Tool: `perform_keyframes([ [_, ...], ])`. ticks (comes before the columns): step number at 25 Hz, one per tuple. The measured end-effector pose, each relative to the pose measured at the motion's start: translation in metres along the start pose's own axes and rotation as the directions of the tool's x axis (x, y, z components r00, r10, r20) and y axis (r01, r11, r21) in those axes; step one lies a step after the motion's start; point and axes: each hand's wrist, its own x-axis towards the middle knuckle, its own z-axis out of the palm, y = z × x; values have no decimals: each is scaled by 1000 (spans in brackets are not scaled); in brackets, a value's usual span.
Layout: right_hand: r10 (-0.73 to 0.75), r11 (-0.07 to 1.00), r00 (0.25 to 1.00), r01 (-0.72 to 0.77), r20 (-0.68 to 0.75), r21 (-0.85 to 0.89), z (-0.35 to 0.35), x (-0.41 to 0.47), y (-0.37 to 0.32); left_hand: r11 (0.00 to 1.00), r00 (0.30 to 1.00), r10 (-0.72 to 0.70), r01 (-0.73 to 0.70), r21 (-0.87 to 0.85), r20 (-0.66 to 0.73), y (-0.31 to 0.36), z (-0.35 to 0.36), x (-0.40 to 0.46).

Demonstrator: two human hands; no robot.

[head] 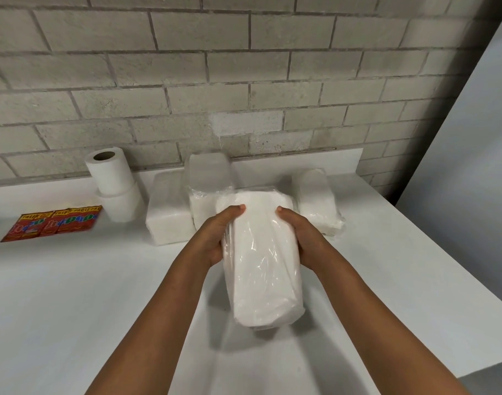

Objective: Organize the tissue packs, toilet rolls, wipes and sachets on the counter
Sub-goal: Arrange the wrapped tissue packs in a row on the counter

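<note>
Grip: both hands were closed on one tissue pack (262, 260), palms pressed to its long sides; left hand (215, 238) on the left flank, right hand (299, 240) on the right, fingertips of both reaching the far upper edge.
Held pack: white tissues in clear wrap, lifted off the counter (73, 309), a shadow showing beneath its near end.
Long axis: ran away from the person, near end low and close, far end tipped toward the wall (244, 81).
Nearer hand: neither clearly; the two sat about level along the pack, so it looked evenly shared.
Target relation: the row of packs lay just beyond the far end of the held one. Leaning pack (208, 183) straight ahead, flat pack (168, 215) to its left, another pack (318, 203) apart on the right.
Gap: the held pack hid the space between the leaning pack and the right-hand one; its width could not be told.
Judgement: a forward push along the long axis would probably bring it into the row without turning.
Toilet rolls (112, 185): two stacked upright, left of the packs, near the wall.
Sachets (51, 223): red strip lying flat, further left.
Wipes: not identifiable.
</note>
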Motion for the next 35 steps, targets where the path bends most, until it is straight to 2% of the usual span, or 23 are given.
perform_keyframes([
  [2,-21,999,999,22,38,-34,2,-1,0,997,1000,17,-16,-75,11,2,-2,-1],
  [7,-81,993,996,83,24,-85,11,2,3,999,1000,17,-16,-46,15,3,-2,-5],
  [11,-12,996,1000,13,8,-88,14,5,9,995,999,25,-21,-101,33,3,-9,-8],
  [13,12,999,1000,-12,-15,-41,17,8,11,991,999,45,-47,-126,-15,3,-13,-10],
  [14,17,1000,999,-18,-33,-16,20,10,12,987,990,103,-113,-115,-94,1,-14,-11],
  [15,18,1000,998,-18,-55,3,23,13,13,977,957,194,-209,-48,-217,-3,-16,-10],
  [16,17,1000,997,-16,-75,18,26,15,14,952,884,301,-297,70,-358,-5,-18,-11],
  [17,20,999,996,-17,-89,28,29,18,15,914,807,406,-363,184,-430,-6,-22,-14],
  [18,25,999,995,-21,-92,38,33,20,17,880,777,474,-407,244,-414,-8,-26,-17],
  [19,31,999,996,-27,-87,47,36,21,18,872,803,485,-417,255,-346,-9,-29,-20],
  [21,50,997,996,-46,-69,58,42,24,21,913,897,380,-324,249,-224,-9,-34,-23],
  [23,70,997,997,-68,-33,47,48,26,24,942,945,286,-248,225,-158,-6,-42,-24],
  [27,102,994,994,-101,37,-33,60,28,30,933,961,272,-249,260,-56,-3,-57,-27],
  [35,96,994,990,-91,102,-52,88,36,31,969,980,191,-179,169,-59,13,-76,-31],
])
